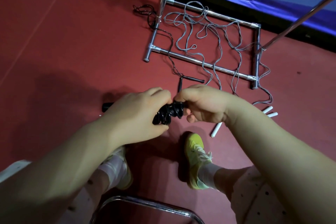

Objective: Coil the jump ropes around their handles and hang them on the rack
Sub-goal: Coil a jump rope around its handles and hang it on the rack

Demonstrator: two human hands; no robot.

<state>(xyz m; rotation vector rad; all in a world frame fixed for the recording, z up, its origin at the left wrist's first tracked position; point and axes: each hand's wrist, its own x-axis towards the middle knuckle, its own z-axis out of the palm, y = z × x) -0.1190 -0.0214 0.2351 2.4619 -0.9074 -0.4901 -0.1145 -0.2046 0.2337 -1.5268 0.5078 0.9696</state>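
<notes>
Black rope (pixel 166 114) sits coiled on its handles between both hands: left hand (pixel 140 112) grips the bundle, right hand (pixel 201 103) pinches the end. Coiling looks nearly finished; next, likely securing it, then hanging on the rack (pixel 203 62).

Red floor (pixel 72 42) carrying a metal rack base (pixel 203 62), loose grey ropes (pixel 214 42), white handles (pixel 216 129), and a black rope (pixel 163 32).

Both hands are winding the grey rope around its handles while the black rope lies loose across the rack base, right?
Not quite: the head view shows both hands, left hand and right hand, winding a black rope. The grey rope lies loose across the rack base.
</notes>
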